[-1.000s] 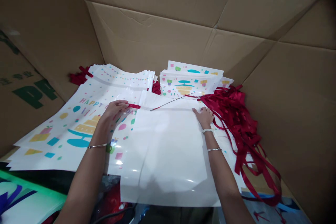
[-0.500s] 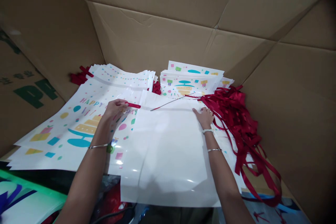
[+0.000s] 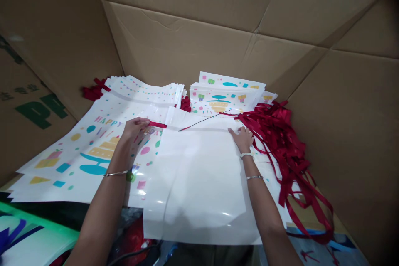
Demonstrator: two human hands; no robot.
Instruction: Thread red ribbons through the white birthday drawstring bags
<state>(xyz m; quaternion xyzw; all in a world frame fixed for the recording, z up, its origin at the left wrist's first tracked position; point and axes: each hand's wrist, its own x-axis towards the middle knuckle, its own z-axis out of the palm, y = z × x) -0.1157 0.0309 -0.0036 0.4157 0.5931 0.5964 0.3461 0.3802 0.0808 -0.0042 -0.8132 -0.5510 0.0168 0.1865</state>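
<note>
A: Location of the white sheet point(image 3: 205, 183)?
B: Overlapping the printed sheets point(image 3: 68, 149). The left hand point(image 3: 136, 126) pinches a red ribbon point(image 3: 158, 125); the right hand point(image 3: 243, 138) rests spread at the sheet's upper-right edge.
A: Handling?
B: Likely light, limp, slick; grip by edges.
</note>
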